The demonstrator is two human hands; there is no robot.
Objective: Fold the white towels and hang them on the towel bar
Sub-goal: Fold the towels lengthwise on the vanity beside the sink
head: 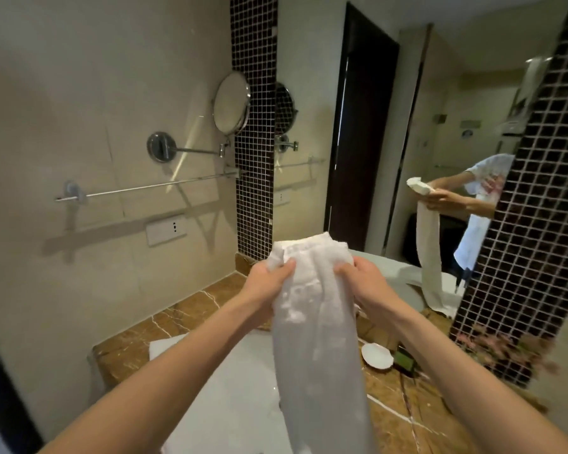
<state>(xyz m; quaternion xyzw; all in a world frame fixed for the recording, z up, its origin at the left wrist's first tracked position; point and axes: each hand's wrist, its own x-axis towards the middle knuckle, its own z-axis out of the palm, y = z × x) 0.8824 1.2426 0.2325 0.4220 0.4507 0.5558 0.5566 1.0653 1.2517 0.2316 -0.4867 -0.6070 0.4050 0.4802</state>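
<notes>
Head view of a bathroom vanity. Both hands hold one white towel [315, 322] near its top edge: the left hand [269, 283] pinches the left margin with thumb on the near face and fingers curled behind, and the right hand [361, 283] closes on the right margin in the same manner, so neither hand is free. The towel is gathered into a narrow strip, its long axis running vertically, the top just above the hands and the rest hanging between the forearms towards the bottom of the frame; the lower end is out of view. The bar [145, 188], a thin chrome rod mounted horizontally on the beige wall, lies up and to the left of the hands, well apart from the towel and bare. The towel's axis thus stands roughly at right angles to the bar, the orientation suited to draping it over. The left hand is the nearer to the bar, so the carry would probably lead leftward. Below, a counter [184, 316] bears what appears to be a second white cloth [236, 388] lying flat; a dish [376, 355] sits to the right
</notes>
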